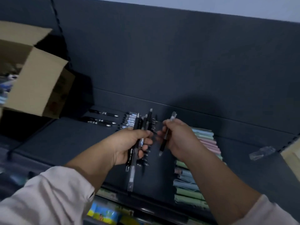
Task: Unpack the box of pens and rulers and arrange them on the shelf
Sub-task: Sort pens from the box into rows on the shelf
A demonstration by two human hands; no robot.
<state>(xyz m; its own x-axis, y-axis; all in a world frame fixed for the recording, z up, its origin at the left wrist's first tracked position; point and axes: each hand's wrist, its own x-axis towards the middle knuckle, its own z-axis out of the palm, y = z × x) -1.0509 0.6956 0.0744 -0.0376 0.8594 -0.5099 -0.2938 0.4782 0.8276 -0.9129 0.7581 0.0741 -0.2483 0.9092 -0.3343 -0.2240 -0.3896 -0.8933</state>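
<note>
Your left hand (128, 143) grips a bundle of pens (138, 143), fingers curled round; your right hand (177, 137) pinches a single pen (165, 137) above the shelf (65, 140).

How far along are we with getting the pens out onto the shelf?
Done: black pens and a row of labelled pens lie on the shelf, beside a pastel stack. In hand: the left hand grips a bundle of pens; the right hand holds a single pen. Left: those need placing, and the open cardboard box shows blurred items inside.
</note>
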